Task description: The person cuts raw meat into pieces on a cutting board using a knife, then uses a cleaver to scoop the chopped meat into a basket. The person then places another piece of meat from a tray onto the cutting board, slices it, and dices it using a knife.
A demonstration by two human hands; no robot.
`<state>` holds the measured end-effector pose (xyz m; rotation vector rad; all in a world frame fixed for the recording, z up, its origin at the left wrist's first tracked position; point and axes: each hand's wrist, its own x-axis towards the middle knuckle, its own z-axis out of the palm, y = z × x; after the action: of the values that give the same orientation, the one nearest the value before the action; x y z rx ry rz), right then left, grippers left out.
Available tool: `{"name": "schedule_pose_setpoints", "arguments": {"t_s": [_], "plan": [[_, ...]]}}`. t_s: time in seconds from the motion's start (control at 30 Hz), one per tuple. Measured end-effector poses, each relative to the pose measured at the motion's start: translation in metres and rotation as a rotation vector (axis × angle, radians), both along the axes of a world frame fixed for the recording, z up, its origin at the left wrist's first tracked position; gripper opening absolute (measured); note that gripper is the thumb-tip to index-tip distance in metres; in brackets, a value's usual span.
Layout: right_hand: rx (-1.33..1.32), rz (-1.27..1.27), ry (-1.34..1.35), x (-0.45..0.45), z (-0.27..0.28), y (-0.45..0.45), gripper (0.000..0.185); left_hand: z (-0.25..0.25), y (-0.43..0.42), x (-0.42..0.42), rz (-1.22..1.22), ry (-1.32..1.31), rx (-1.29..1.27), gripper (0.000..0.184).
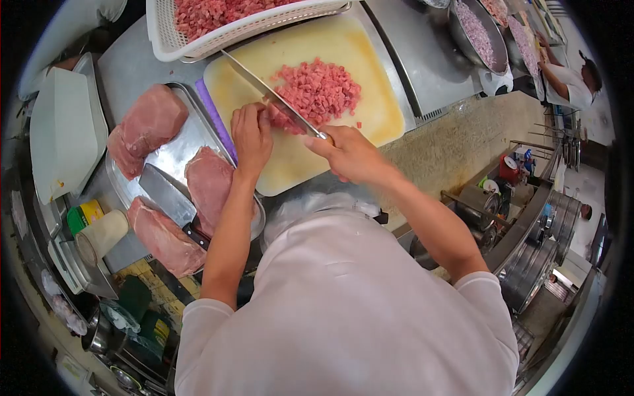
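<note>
A white cutting board [380,63] lies in front of me, worn yellowish in places. On it is a pile of diced raw meat [323,89]. My right hand [351,153] grips the handle of a long knife [247,74], its blade slanting up and left across the meat's left side. My left hand [253,140] is closed, fingers curled, against the meat [285,121] beside the blade; the fingertips are partly hidden. To the left, a metal tray [165,158] holds large raw meat pieces [152,119] and a cleaver [165,193] with a dark handle.
A white basket [264,30] of diced meat stands at the board's far edge. A purple cloth [214,119] lies between tray and board. Far left are a white container [66,132] and a cup [102,234]. Metal bowls [505,59] and another person [571,82] are at upper right.
</note>
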<state>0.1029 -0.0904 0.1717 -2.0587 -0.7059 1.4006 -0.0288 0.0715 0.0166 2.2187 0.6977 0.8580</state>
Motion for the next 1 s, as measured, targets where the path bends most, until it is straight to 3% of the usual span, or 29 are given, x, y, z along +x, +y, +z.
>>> {"name": "schedule_pose_setpoints", "arguments": {"t_s": [0.07, 0.17, 0.27, 0.47, 0.67, 0.77, 0.87, 0.93, 1.0], "plan": [[-0.026, 0.011, -0.014, -0.001, 0.006, -0.004, 0.045, 0.002, 0.002, 0.002, -0.012, 0.0, 0.004, 0.006], [0.146, 0.04, -0.023, -0.003, -0.048, 0.005, 0.043, 0.0, -0.001, 0.004, -0.013, 0.105, 0.065, 0.01], [0.134, 0.054, -0.004, -0.001, -0.052, 0.025, 0.044, -0.002, 0.004, 0.002, -0.033, 0.088, 0.077, 0.014], [0.001, 0.072, -0.044, 0.002, -0.01, 0.004, 0.044, 0.004, 0.002, -0.006, -0.028, 0.022, 0.005, 0.019], [0.112, 0.088, -0.041, 0.0, -0.056, 0.032, 0.046, -0.007, 0.005, -0.006, -0.033, 0.109, 0.038, 0.019], [0.114, 0.087, 0.021, 0.007, -0.046, 0.026, 0.047, 0.003, 0.001, -0.008, -0.029, 0.057, 0.003, 0.018], [-0.077, 0.119, -0.008, 0.003, 0.002, 0.018, 0.047, 0.005, 0.001, -0.013, -0.014, 0.045, -0.005, 0.017], [0.225, 0.147, -0.118, -0.002, -0.046, 0.012, 0.046, 0.0, 0.001, -0.012, 0.003, 0.074, 0.045, 0.016], [0.306, 0.16, -0.161, -0.005, -0.065, 0.015, 0.046, -0.003, -0.003, -0.012, -0.013, 0.085, 0.064, 0.016]]}}
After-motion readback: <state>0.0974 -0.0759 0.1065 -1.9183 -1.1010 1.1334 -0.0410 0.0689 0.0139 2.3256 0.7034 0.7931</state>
